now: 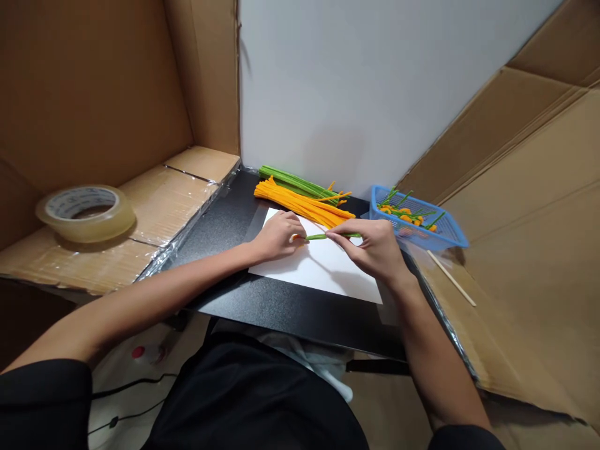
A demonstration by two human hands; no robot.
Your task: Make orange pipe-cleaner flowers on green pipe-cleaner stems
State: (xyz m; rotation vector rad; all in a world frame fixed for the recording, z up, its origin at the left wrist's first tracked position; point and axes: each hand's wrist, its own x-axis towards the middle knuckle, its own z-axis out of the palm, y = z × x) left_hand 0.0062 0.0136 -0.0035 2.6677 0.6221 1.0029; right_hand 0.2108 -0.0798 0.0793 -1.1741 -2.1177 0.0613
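A green pipe cleaner [317,236] lies level between both hands above a white sheet of paper [323,265]. My left hand [277,235] is closed, pinching its left end where a bit of orange shows. My right hand [375,247] is closed, pinching the green stem near its middle. The paper rests on a black table [262,300].
Behind the hands lie a pile of orange pipe cleaners [300,201] and a bundle of green ones [293,181]. A blue basket [422,222] at the right holds several small green and orange pieces. A thin wooden stick [450,278] and a tape roll [84,212] lie on cardboard.
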